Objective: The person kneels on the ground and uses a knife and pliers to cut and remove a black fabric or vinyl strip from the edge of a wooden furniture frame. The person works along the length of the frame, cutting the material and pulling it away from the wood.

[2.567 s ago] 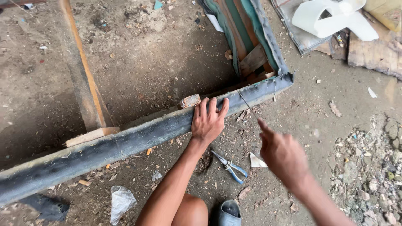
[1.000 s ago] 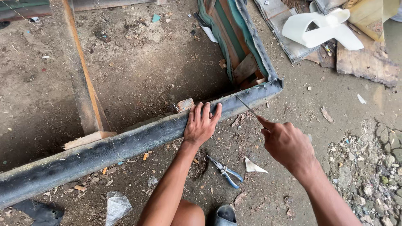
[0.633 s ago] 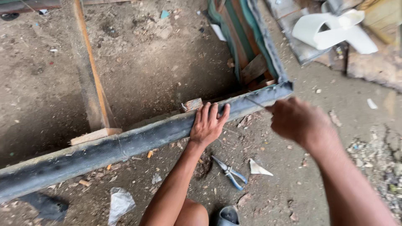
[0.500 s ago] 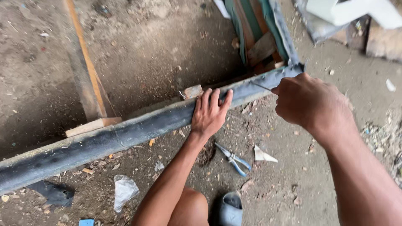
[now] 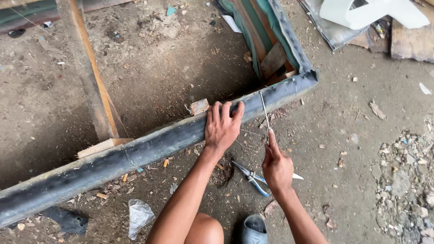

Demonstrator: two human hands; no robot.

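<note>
**Tech 1:** Compared with half a second earlier, right hand (image 5: 276,166) has drawn back from the frame corner toward the body; it now sits below the rail, over the dirt. Left hand (image 5: 221,127) is unchanged in position.

**Tech 2:** Confirm finger state, right hand.

**Tech 1:** Fingers pinched together on the lower end of a thin needle (image 5: 264,108), index extended along it. The needle runs up and slightly left from the fingertips to the black-covered rail (image 5: 135,151), its upper end at the rail's top edge near the corner.

**Tech 2:** Left hand?

**Tech 1:** Palm down, flat on the rail. Fingers spread and curled over the far edge, pressing the black covering. Nothing is held in it.

**Tech 2:** Location of the rail?

**Tech 1:** It lies diagonally on the ground, low at the left, rising to the right, where it meets a green-lined side member (image 5: 271,31) at the corner (image 5: 307,79). A wooden crosspiece (image 5: 92,86) joins it further left.

**Tech 2:** Adjacent items?

**Tech 1:** Blue-handled pliers (image 5: 251,177) on the dirt between the two forearms. A small wood block (image 5: 199,106) just beside the left fingertips. A crumpled plastic bag (image 5: 138,216) at lower left.
</note>
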